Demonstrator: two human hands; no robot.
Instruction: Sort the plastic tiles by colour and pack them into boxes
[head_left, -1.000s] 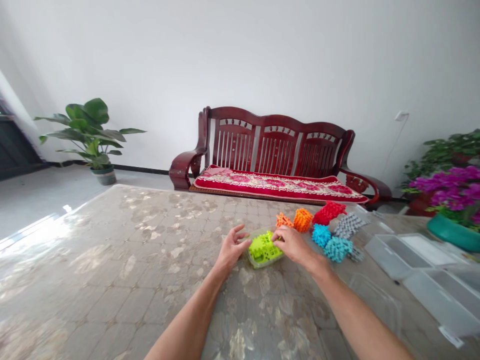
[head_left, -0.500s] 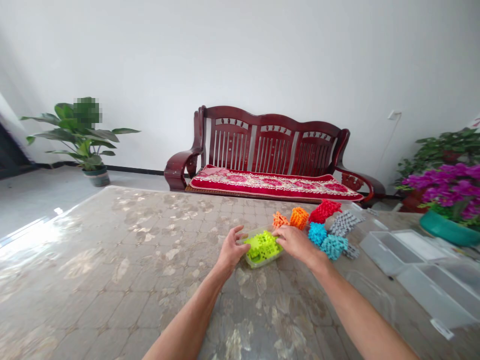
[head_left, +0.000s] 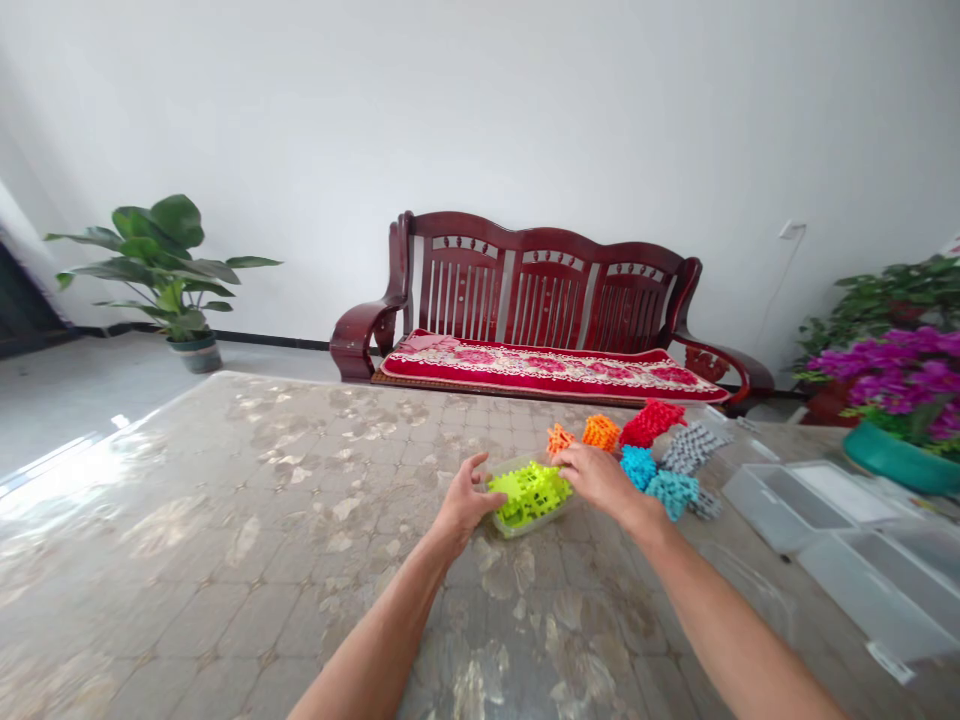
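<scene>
- Across the foreground, a floral-patterned surface (head_left: 300,560) spreads beneath both hands.
- On it, between the hands, sits a small clear tub (head_left: 527,530).
- At the tub's left end, the left hand (head_left: 463,500) stands wide, thumb and fingers well parted, holding nothing that shows; the thumb reaches the rim.
- At the tub's far right corner, the right hand (head_left: 596,480) bends its fingers inward, close together; I cannot tell whether they pinch anything.
- Inside the tub, lime-green pieces (head_left: 531,493) lie heaped between the two hands' fingers, just beside the left thumb and near the right fingertips.
</scene>
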